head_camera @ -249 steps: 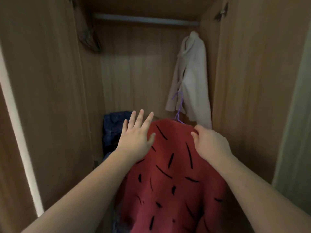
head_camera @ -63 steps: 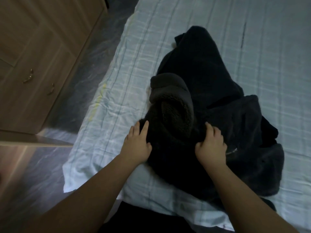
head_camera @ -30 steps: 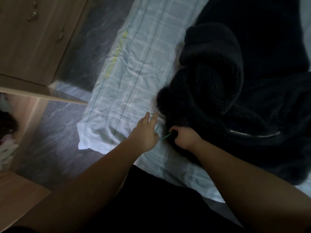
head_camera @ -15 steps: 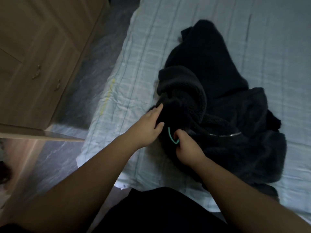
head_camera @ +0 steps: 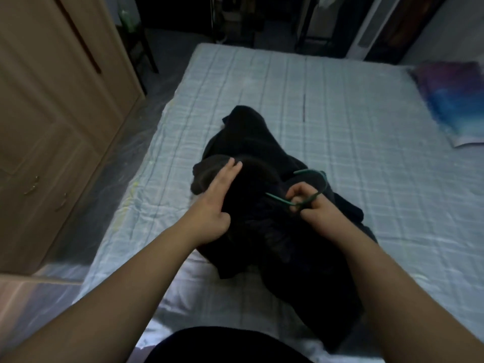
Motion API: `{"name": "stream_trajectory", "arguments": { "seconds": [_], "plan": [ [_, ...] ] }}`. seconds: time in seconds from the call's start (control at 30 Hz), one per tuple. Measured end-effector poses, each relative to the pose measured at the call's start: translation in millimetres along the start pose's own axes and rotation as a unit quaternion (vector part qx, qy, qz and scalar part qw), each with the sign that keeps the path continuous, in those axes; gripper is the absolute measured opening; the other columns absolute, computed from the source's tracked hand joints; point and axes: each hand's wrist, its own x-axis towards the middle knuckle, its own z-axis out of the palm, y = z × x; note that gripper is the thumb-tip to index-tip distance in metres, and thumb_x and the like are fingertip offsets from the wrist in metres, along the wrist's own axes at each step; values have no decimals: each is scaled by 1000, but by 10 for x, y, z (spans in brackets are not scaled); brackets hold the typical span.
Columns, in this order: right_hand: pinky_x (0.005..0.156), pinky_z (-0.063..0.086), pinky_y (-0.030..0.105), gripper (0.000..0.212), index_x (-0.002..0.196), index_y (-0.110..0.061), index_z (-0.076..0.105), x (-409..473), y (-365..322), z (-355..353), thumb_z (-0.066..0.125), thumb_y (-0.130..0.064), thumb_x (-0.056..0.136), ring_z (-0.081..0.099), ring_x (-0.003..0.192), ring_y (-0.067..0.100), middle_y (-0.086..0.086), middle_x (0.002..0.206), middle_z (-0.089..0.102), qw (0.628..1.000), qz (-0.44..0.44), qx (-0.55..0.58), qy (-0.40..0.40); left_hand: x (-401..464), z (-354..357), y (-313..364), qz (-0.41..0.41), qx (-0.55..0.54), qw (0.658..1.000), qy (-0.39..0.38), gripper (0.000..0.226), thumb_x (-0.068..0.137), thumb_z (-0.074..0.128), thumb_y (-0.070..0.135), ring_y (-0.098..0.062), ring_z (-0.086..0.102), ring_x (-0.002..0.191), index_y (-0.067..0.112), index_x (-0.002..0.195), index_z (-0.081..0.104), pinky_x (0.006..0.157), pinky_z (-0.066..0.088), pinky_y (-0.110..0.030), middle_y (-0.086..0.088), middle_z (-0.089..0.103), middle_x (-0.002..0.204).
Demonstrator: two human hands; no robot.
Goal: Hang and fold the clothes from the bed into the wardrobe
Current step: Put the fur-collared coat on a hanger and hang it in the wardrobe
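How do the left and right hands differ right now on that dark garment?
The left hand lies open, fingers straight, flat on the dark garment; the right hand is curled shut. The left hand holds nothing; the right hand grips a green hanger. Both rest on the garment on the bed.

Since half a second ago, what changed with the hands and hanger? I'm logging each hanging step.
The right hand has drawn the thin green plastic hanger further out over the dark fleece jacket, its hook now exposed. The left hand shifted from the jacket's edge to press flat on top. The jacket stays on the pale checked bed.
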Motion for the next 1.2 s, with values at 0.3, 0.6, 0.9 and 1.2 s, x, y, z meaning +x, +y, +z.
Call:
{"name": "stream_trajectory", "arguments": {
  "seconds": [0.3, 0.6, 0.9, 1.2],
  "plan": [
    [55, 42, 17, 26, 79, -15, 68, -590, -82, -1365, 62, 10, 85, 53, 59, 3, -4, 65, 62, 1000, -30, 2, 1, 531, 671, 1097, 35, 223, 972, 72, 99, 82, 70, 34, -29, 17, 150, 42, 154, 3, 120, 13, -59, -12, 28, 156],
    [57, 46, 15, 26, 74, -13, 69, -882, -385, -2026, 63, 11, 84, 58, 57, 1, -5, 62, 66, 997, -68, -39, 9, 1011, 655, 2302, 146, 236, 954, -115, 59, 84, 65, 17, -20, 57, 121, 26, 139, 45, 99, 46, -33, 1, 55, 136],
    [92, 49, 25, 24, 121, -35, 63, -1229, -1033, -2370, 56, -38, 98, 62, 102, 4, -19, 110, 66, 941, -147, -261, 156, 1144, -24, 2862, 126, 172, 977, 29, 42, 85, 62, 0, -8, 57, 107, 22, 120, 66, 83, 38, -19, 9, 66, 110],
    [123, 11, 53, 70, 149, -35, 33, -1228, -1702, -2353, 40, -67, 87, 20, 149, 19, -5, 160, 28, 766, -278, -345, 466, 1174, -1094, 3301, 196, 133, 948, 213, 39, 84, 59, 18, -19, 65, 108, 41, 116, 58, 91, 54, -44, 5, 71, 112]
  ]
}}
